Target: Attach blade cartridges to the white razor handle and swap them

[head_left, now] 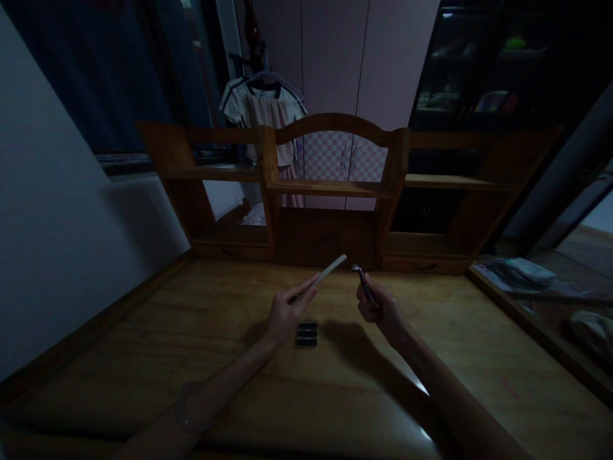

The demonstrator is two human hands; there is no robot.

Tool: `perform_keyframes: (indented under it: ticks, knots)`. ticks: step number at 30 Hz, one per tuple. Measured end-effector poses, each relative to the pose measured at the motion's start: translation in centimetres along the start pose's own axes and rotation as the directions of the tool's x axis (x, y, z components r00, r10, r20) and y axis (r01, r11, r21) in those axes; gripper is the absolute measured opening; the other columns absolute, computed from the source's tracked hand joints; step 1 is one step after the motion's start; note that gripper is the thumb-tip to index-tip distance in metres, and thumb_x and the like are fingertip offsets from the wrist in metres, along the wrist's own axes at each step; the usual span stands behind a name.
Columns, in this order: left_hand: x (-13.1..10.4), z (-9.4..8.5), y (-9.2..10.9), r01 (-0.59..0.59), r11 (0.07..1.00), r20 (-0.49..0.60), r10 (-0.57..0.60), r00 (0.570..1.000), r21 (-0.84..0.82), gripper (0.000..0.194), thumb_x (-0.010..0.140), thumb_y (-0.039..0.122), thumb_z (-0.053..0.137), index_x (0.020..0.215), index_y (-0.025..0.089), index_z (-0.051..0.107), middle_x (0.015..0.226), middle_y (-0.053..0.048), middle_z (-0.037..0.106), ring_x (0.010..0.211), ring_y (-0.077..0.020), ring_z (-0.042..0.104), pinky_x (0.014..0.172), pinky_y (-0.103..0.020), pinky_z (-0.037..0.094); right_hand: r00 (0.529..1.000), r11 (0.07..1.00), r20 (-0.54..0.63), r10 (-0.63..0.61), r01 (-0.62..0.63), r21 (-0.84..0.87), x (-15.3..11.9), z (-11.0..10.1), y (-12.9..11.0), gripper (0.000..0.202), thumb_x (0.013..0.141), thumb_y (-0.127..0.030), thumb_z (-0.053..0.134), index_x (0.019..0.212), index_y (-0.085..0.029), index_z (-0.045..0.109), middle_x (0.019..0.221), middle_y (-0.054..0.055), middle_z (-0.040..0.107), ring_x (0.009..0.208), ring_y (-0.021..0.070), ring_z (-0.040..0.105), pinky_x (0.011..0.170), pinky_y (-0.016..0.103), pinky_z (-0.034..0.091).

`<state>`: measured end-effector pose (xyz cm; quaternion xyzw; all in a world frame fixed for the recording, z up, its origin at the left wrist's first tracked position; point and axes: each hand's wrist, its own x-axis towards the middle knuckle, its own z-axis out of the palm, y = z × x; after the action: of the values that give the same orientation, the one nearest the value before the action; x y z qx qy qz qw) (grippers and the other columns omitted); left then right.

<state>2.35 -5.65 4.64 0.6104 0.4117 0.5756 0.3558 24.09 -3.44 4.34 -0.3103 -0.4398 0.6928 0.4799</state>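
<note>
Pinched in my left hand (287, 311) is a thin pale stick (331, 269), which slants up to the right. My right hand (381, 308) is wrapped round a small dark-handled tool (366, 286) with a curved shiny metal head. The tool's head and the stick's far end are close together but apart. Several small dark cylinders (307, 334) lie side by side on the wooden surface, just right of my left wrist. The view is dim, so the exact kind of tool is hard to make out.
A wooden shelf unit (330, 187) runs along the far edge of the wooden table (230, 370). A wall (57, 211) borders the left side. Beyond the right edge lie plastic-wrapped items (529, 271). Clothes (268, 108) hang behind the shelf.
</note>
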Motion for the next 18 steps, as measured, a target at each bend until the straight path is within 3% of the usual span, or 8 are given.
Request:
perform_keyframes:
  ticks: [6,12,15,18]
  knots:
    - [-0.22,-0.23,-0.10,-0.046,0.998,0.057,0.043,0.997,0.053,0.036,0.082,0.032,0.060,0.115,0.020,0.064,0.116,-0.003,0.066,0.107,-0.0206,0.061,0.095,-0.032,0.047,1.000,0.999,0.023,0.017,-0.018,0.045,0.12,0.06,0.07,0.047,0.086,-0.054,0.049,0.058,-0.016,0.046,0.046,-0.009,0.016,0.038,0.0041,0.009,0.035,0.018,0.006]
    - [0.06,-0.25,-0.79,-0.077,0.995,0.027,0.076,0.997,0.063,0.035,0.082,0.031,0.061,0.115,0.021,0.064,0.117,-0.003,0.065,0.108,-0.0208,0.061,0.096,-0.032,0.046,0.999,0.996,0.035,0.027,-0.030,0.086,0.45,-0.07,0.27,0.047,0.086,-0.055,0.048,0.058,-0.017,0.046,0.045,-0.010,0.015,0.037,0.0043,0.009,0.034,0.018,0.007]
    - [0.28,-0.30,-0.74,-0.044,0.998,0.051,0.042,0.998,0.047,0.035,0.081,0.032,0.061,0.113,0.020,0.065,0.116,-0.004,0.065,0.108,-0.0218,0.061,0.096,-0.033,0.047,0.999,0.998,0.025,0.026,-0.027,0.060,0.46,-0.05,0.32,0.048,0.084,-0.056,0.050,0.057,-0.017,0.045,0.045,-0.010,0.015,0.036,0.0040,0.009,0.034,0.018,0.007]
    - [0.49,-0.56,-0.64,0.019,0.999,-0.007,-0.018,1.000,0.037,0.037,0.081,0.032,0.061,0.116,0.019,0.064,0.112,-0.003,0.068,0.108,-0.0226,0.061,0.095,-0.034,0.048,0.999,0.998,0.028,0.015,-0.017,0.067,0.56,-0.12,0.43,0.049,0.083,-0.058,0.051,0.058,-0.017,0.045,0.045,-0.010,0.016,0.036,0.0038,0.010,0.034,0.018,0.007]
